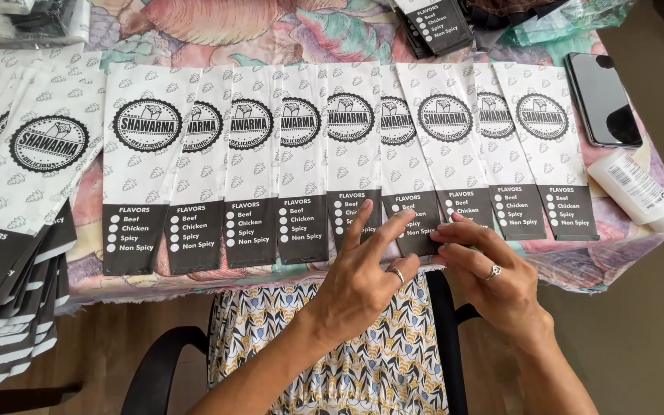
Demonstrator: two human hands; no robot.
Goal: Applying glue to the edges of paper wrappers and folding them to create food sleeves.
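Observation:
A row of several long white paper sleeves [270, 154], each with a round black emblem and a black lower band, lies overlapping across a table. My left hand [363, 280] has its fingers spread, fingertips resting on the black band of one sleeve [413, 223] near the middle right. My right hand [493, 277], wearing a ring, presses its fingertips on the bottom edge of that same sleeve, just beside the left hand. Neither hand grips anything.
A stack of the same sleeves [9, 253] fans out at the left. A white glue bottle with a red tip [639, 192] and a black phone [602, 98] lie at the right. More sleeves [439, 27] sit at the back. A floral cloth [270, 31] covers the table.

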